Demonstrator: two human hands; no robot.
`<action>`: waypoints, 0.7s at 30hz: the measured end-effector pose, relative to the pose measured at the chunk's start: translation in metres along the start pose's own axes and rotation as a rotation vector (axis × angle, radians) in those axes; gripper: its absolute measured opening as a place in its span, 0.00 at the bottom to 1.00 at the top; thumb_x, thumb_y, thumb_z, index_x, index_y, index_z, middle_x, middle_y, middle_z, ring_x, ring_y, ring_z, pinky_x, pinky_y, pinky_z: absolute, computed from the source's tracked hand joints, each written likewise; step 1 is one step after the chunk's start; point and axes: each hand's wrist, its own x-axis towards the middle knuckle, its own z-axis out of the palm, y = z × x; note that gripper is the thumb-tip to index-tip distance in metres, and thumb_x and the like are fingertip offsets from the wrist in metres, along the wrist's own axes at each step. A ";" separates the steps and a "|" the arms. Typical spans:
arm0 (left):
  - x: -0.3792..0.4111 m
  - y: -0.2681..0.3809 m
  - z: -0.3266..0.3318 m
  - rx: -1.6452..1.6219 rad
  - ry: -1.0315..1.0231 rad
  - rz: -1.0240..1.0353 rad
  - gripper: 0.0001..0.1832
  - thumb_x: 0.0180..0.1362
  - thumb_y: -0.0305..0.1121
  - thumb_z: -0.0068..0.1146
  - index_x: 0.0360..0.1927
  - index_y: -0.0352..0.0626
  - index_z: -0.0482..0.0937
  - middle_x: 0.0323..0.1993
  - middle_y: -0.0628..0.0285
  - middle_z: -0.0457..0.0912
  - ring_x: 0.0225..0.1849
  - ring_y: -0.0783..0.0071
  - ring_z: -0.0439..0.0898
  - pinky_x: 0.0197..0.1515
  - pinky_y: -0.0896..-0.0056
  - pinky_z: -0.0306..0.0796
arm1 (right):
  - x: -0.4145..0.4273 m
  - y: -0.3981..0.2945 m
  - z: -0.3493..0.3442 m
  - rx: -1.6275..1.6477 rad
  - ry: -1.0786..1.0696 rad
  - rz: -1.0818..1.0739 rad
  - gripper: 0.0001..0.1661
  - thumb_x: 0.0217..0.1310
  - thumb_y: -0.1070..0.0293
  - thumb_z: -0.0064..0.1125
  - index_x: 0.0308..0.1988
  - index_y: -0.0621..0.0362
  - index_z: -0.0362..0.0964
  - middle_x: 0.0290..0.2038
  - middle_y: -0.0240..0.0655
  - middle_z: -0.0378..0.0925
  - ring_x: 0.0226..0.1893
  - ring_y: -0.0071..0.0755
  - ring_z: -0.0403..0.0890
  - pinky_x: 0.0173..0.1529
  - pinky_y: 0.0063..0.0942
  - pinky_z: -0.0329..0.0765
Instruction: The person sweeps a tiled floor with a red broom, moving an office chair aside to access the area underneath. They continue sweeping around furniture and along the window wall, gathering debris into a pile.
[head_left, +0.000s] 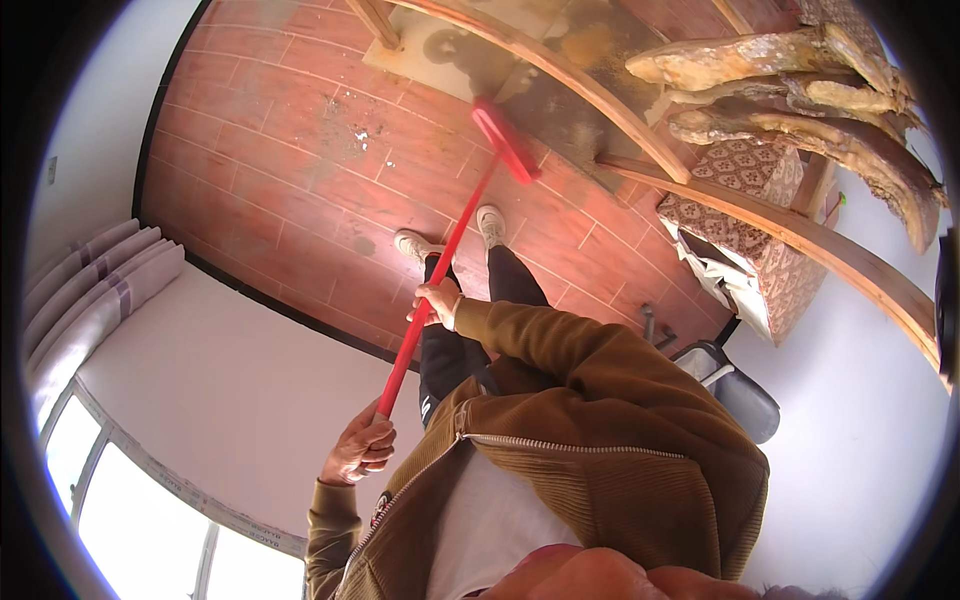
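Both hands are closed around the red handle of a long push broom (471, 202). My left hand (358, 448) is near the handle's top end, at lower left. Farther down the shaft is my right hand (436, 303), at the middle of the picture. The broom's red head (505, 142) is blurred and lies by the edge of a stained flat board or sheet (551, 112) on the reddish tiled floor (300, 157). White scraps (361, 140) lie on the floor left of the head. Which hand is left or right is judged from the sleeves and is not certain.
Large cured meat pieces (810, 127) hang at upper right by a wooden frame (810, 225). A box with patterned covering (739, 187) stands beneath them. A dark bin (742, 390) stands behind at right. Curtains (105, 292) hang at left above a window (142, 510).
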 end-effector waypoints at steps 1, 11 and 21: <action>-0.001 0.004 0.000 0.041 -0.005 -0.035 0.22 0.56 0.29 0.44 0.55 0.49 0.56 0.14 0.75 0.53 0.10 0.90 0.51 0.09 0.89 0.45 | 0.001 -0.002 -0.008 -0.006 0.021 0.045 0.09 0.47 0.69 0.52 0.29 0.61 0.64 0.21 0.36 0.71 0.23 0.45 0.79 0.28 0.40 0.77; 0.145 0.039 0.042 0.050 -0.333 -0.305 0.11 0.58 0.27 0.40 0.45 0.43 0.61 0.14 0.75 0.54 0.11 0.92 0.52 0.07 0.92 0.46 | 0.052 0.002 -0.215 0.809 0.436 -0.137 0.11 0.51 0.68 0.44 0.19 0.52 0.55 0.10 0.29 0.56 0.09 0.26 0.59 0.14 0.23 0.60; 0.196 0.041 0.072 -0.528 -0.418 -0.540 0.16 0.59 0.28 0.40 0.49 0.33 0.58 0.14 0.73 0.56 0.11 0.89 0.55 0.09 0.88 0.52 | 0.072 -0.016 -0.268 0.529 0.900 -0.315 0.09 0.52 0.70 0.39 0.33 0.65 0.56 0.13 0.42 0.65 0.11 0.38 0.68 0.13 0.34 0.64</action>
